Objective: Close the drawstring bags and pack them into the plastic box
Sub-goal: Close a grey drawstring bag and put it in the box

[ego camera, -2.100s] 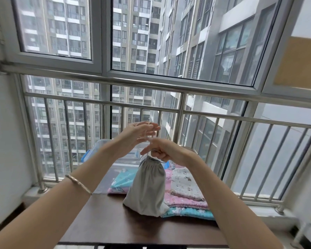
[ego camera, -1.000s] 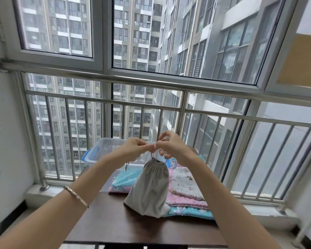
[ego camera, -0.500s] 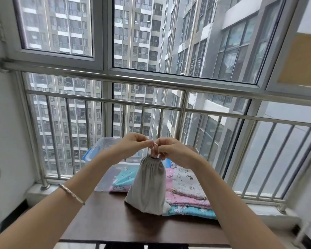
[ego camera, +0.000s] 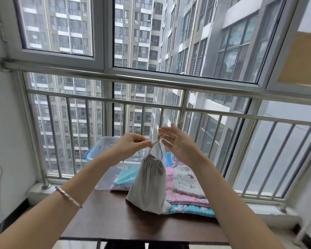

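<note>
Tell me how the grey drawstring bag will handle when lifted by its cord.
Likely floppy: the grey bag is soft cloth, gathered at the neck and creased. Probably light: the left hand merely pinches the cord, yet it stands upright. It may slump or tip on the table once released, lacking a stiff base.
</note>
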### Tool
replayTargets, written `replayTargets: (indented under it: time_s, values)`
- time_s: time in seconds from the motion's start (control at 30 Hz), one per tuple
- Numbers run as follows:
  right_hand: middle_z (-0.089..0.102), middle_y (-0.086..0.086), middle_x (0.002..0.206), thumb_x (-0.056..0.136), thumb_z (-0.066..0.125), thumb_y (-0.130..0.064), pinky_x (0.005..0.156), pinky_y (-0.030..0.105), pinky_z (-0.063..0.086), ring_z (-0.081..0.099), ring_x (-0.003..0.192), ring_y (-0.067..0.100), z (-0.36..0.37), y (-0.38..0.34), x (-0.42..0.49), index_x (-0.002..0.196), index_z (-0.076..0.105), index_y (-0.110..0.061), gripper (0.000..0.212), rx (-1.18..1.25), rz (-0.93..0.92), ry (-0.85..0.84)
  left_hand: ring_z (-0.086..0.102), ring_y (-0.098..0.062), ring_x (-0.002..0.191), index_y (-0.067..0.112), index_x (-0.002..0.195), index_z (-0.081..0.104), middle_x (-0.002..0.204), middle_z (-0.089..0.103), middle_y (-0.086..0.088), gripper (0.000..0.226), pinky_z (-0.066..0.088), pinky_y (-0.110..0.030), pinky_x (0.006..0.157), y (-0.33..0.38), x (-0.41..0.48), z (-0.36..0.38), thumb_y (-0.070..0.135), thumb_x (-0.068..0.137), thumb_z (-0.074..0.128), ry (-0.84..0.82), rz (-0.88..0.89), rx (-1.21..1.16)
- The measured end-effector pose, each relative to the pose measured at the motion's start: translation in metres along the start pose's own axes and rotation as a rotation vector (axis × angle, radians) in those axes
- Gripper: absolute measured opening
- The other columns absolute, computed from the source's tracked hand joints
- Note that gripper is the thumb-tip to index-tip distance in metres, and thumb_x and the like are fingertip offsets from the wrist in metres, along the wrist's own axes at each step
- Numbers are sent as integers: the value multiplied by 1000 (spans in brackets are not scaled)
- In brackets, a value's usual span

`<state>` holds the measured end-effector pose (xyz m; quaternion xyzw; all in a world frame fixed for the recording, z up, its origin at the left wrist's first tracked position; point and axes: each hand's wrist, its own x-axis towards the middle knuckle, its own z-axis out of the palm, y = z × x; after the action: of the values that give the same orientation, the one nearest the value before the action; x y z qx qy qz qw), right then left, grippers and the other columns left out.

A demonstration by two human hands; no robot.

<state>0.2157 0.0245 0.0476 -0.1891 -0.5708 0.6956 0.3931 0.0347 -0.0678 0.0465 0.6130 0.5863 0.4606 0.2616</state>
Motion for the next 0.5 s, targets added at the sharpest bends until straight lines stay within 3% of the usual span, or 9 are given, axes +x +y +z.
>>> replayTargets:
  time_s: [0.1,0.2,0.27,0.33,0.5]
  values:
    - [71,9,83,99,48,-31,105,43,43,68,92,25,-4,2,-5,90,67,-6,32,290,35,74,50,-21,74,31,77,77,87,71,-17,16,40,-34,69,-5,-4,-5,35,87,65,-21,21,25]
    - [53,3,57,99,48,-26,95,41,51,59,60,17,-6,5,-10,90,66,-2,32,307,37,115,40,-11,50,22,82,77,74,64,-18,18,34,-21,49,-9,-9,-13,31,89,63,12,18,74]
    - [38,0,56,99,48,-26,77,31,57,44,54,13,-8,5,-14,94,64,1,32,269,55,144,29,-6,42,15,85,75,63,55,-7,19,26,-16,41,-14,-12,-21,27,91,62,24,19,98]
    - [30,-2,56,99,48,-26,57,22,50,34,52,10,-12,4,-19,97,63,3,32,205,79,154,28,-6,42,14,85,74,56,48,1,18,25,-16,41,-23,-15,-32,25,91,61,38,10,109]
    - [18,-2,59,99,50,-23,48,19,34,22,51,12,-10,8,-26,102,67,4,32,-112,196,55,34,-14,48,26,78,74,53,54,6,15,29,-24,45,-42,-20,-46,27,89,64,79,65,203]
